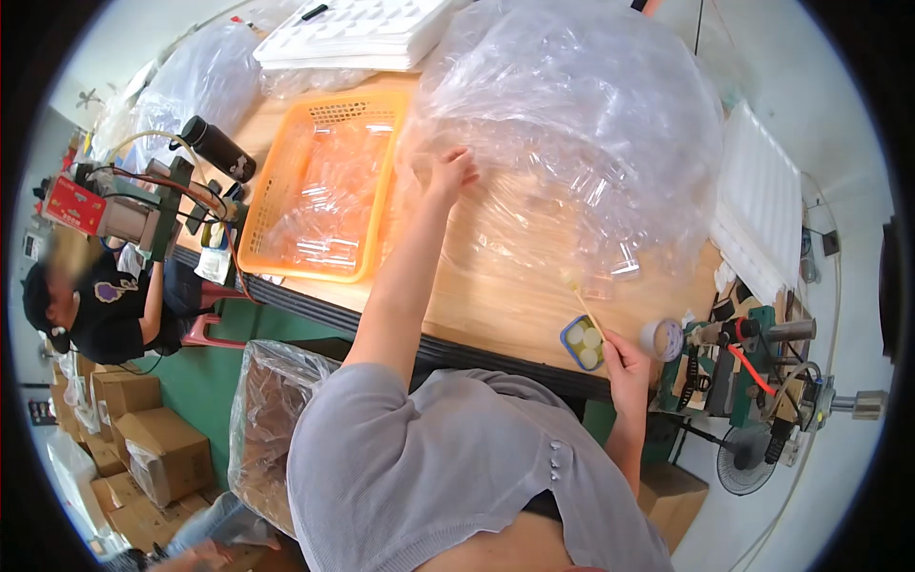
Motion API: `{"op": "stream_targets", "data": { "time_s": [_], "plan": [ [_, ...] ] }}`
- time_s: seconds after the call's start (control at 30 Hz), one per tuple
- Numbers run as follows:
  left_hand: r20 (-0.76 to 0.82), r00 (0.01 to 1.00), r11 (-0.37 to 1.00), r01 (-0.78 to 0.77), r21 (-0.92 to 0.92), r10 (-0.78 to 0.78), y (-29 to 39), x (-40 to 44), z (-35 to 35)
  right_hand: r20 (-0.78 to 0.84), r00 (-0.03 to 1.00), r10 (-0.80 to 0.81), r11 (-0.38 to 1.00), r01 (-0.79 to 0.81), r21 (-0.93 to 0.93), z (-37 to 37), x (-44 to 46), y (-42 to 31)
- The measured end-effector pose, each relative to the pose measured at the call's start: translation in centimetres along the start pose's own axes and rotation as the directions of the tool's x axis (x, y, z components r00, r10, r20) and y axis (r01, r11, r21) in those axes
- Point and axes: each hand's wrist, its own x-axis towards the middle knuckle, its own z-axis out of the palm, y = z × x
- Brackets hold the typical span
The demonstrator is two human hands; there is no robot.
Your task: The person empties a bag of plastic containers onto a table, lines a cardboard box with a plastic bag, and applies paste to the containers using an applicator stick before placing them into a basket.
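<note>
A big clear plastic bag (572, 105) spreads over the middle of the table, with several small clear plastic pieces (624, 259) inside or under its near edge. My left hand (455, 173) is at the bag's left side, its fingers curled closed on the thin film. Low on the right, my right hand (624, 367) pinches a thin wooden stick (590, 313) that points up and away. Just left of that hand, at the table's front edge, lies a small blue-rimmed tray (564, 336) with pale round discs in it. The stick passes over this tray.
An orange basket (253, 238) of clear plastic parts stands left, beside a black bottle (217, 150). A tape roll (661, 339) and a bench machine (743, 372) are at right. White foam trays (353, 33) lie at the back. Another person (105, 305) sits at far left.
</note>
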Motion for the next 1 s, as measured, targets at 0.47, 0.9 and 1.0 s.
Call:
{"op": "stream_targets", "data": {
  "time_s": [0.47, 0.9, 1.0],
  "plan": [
    [0.061, 0.997, 0.993, -0.054, 0.102, 0.048, 0.2, 2.2, 1.3, 0.01, 0.999, -0.047, 0.999, 0.047, -0.004, 0.5, 0.3, -0.2],
    [0.385, 0.857, -0.334, -0.271, 0.903, 0.343, 9.1, -2.0, 3.7, 0.025, 0.993, -0.119, 0.991, 0.117, 0.062, 1.4, 0.9, -0.1],
    [0.42, 0.86, -0.482, -0.247, 0.841, 0.291, 9.2, -0.8, 4.2, 0.008, 0.992, -0.128, 0.992, 0.128, 0.009, 1.0, 0.6, -0.3]
  ]
}}
